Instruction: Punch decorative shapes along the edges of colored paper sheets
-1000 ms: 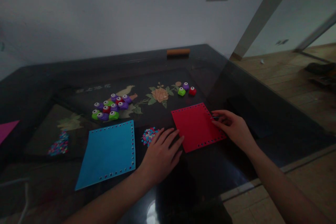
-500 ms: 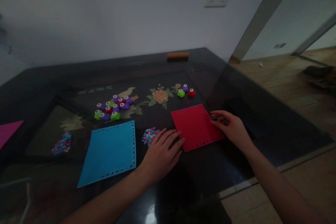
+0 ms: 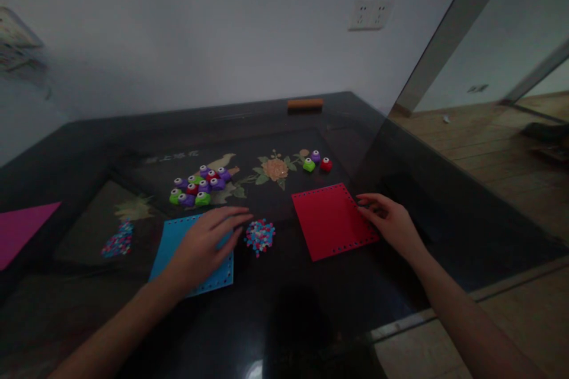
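Observation:
My left hand (image 3: 207, 246) reaches over a blue square sheet (image 3: 178, 231), its fingers stretched out and slightly apart, holding nothing. Its fingertips stop just left of a pile of small pink, blue and white beads (image 3: 260, 235). The hand and forearm hide much of the blue sheet, which has dots along its edges. At the right edge of a red square sheet (image 3: 331, 219), my right hand (image 3: 389, 219) has thumb and forefinger brought together. Whatever lies between these fingertips is too dark to make out. Dark dots line several edges of the red sheet.
Several purple, green and red eye-topped toys (image 3: 200, 186) are clustered behind the blue sheet. A green toy (image 3: 309, 164), a purple one and a red one sit behind the red sheet. More beads (image 3: 119, 241), a pink sheet (image 3: 24, 228) and a brown cylinder (image 3: 304, 105) lie on the black table.
My left hand has moved left, from beside the red sheet and bead pile to over the blue sheet, uncovering the beads. My right hand stays at the red sheet's edge. The view has shifted slightly.

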Available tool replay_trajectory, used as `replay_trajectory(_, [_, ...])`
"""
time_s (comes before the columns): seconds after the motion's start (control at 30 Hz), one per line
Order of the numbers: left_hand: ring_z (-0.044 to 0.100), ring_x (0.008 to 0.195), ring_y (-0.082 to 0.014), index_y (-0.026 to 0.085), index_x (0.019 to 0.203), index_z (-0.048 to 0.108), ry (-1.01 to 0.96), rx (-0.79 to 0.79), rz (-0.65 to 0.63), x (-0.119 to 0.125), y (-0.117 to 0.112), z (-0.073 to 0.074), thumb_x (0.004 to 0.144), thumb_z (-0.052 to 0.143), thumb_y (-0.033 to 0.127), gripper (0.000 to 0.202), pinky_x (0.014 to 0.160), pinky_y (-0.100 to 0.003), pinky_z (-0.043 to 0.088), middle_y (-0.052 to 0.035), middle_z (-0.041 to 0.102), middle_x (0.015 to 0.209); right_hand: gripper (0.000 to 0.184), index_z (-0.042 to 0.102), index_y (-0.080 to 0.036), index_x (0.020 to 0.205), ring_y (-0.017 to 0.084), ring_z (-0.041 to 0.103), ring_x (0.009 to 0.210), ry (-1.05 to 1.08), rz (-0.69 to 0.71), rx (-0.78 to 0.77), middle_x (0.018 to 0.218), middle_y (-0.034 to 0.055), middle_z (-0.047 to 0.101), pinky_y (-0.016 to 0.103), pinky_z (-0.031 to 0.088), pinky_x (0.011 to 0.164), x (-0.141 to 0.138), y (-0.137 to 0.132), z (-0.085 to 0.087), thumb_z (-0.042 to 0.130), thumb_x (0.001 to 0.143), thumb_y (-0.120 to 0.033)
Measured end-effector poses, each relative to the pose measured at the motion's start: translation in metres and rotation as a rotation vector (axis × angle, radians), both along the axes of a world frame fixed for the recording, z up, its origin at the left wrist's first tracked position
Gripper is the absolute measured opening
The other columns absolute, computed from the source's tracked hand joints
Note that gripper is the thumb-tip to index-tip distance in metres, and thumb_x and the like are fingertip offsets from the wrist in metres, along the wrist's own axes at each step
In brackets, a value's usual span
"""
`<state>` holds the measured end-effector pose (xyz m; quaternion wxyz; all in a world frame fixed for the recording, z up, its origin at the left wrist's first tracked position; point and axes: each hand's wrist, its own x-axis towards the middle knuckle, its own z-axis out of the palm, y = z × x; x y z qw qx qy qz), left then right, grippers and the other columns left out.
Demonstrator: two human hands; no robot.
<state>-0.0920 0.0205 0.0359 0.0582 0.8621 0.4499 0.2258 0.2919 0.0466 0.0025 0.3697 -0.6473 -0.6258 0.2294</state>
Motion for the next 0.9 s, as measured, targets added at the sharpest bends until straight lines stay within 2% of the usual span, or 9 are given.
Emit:
replay_trajectory(0.13, [0.060,0.108,-0.0246,0.024,0.110,0.059,-0.142,-0.055,0.329,-0.063,0.008,-0.009,0.093,0.043,0.034,0.026,0.098,-0.044,0.045,-0.0025,0.065,0.113,0.034,0.068,-0.017,0.098,0.020,0.062,0.067,0.003,0.015,-0.009,0.086,0.0091,0.070,0.034,0.050,0.057,0.001,0.001,0.000,0.063,0.074,-0.041])
replay_trajectory(0.2, [0.059,0.107,-0.0222,0.025,0.110,0.057,-0.183,-0.048,0.459,-0.080,0.008,-0.012,0.094,0.040,0.032,0.024,0.099,-0.043,0.045,0.0015,0.063,0.112,0.035,0.068,-0.018,0.099,0.021,0.063,0.069,0.021,0.019,-0.012,0.088,0.0094,0.070,0.035,0.051,0.060,0.002,0.001,-0.001,0.064,0.074,-0.043])
replay_trajectory(0.27, [0.059,0.106,-0.0218,0.024,0.109,0.057,-0.170,-0.037,0.506,-0.090,0.007,-0.014,0.094,0.039,0.032,0.024,0.098,-0.043,0.045,0.0022,0.063,0.111,0.036,0.068,-0.018,0.099,0.022,0.064,0.070,0.030,0.008,-0.010,0.088,0.0096,0.070,0.036,0.051,0.061,0.002,0.002,-0.002,0.064,0.074,-0.044])
replay_trajectory(0.43, [0.062,0.100,-0.0265,0.017,0.104,0.063,-0.119,-0.037,0.456,-0.102,0.014,-0.020,0.090,0.041,0.036,0.032,0.093,-0.044,0.047,-0.0086,0.067,0.107,0.040,0.069,-0.017,0.099,0.023,0.064,0.073,0.049,-0.011,-0.050,0.088,0.0096,0.070,0.033,0.049,0.058,0.003,0.003,0.001,0.063,0.074,-0.048])
replay_trajectory(0.57, [0.061,0.102,-0.0279,0.017,0.111,0.061,-0.090,-0.070,0.428,-0.111,0.018,-0.021,0.088,0.042,0.038,0.036,0.092,-0.044,0.047,-0.0109,0.065,0.112,0.037,0.069,-0.019,0.098,0.023,0.064,0.075,0.064,-0.053,-0.016,0.092,0.0095,0.070,0.034,0.050,0.062,0.000,0.002,0.008,0.062,0.076,-0.047])
replay_trajectory(0.67, [0.059,0.106,-0.0281,0.017,0.114,0.059,-0.062,-0.109,0.394,-0.116,0.017,-0.018,0.088,0.043,0.040,0.038,0.094,-0.045,0.046,-0.0110,0.064,0.115,0.035,0.068,-0.020,0.100,0.023,0.065,0.076,0.051,-0.051,0.024,0.092,0.0089,0.070,0.035,0.051,0.065,-0.014,-0.002,0.021,0.061,0.078,-0.045])
replay_trajectory(0.8, [0.056,0.110,-0.0257,0.018,0.113,0.059,-0.007,-0.179,0.283,-0.117,0.016,-0.016,0.090,0.043,0.038,0.035,0.097,-0.045,0.043,-0.0093,0.062,0.117,0.027,0.068,-0.022,0.099,0.024,0.064,0.086,0.000,0.116,0.122,0.095,0.0083,0.070,0.037,0.051,0.073,-0.059,-0.006,0.048,0.059,0.081,-0.040])
replay_trajectory(0.9, [0.055,0.110,-0.0254,0.018,0.113,0.059,-0.003,-0.186,0.257,-0.115,0.015,-0.016,0.089,0.044,0.037,0.034,0.097,-0.045,0.043,-0.0097,0.061,0.116,0.022,0.067,-0.022,0.099,0.021,0.064,0.085,-0.034,0.358,0.161,0.097,0.0076,0.069,0.037,0.051,0.076,-0.105,-0.001,0.063,0.057,0.083,-0.033])
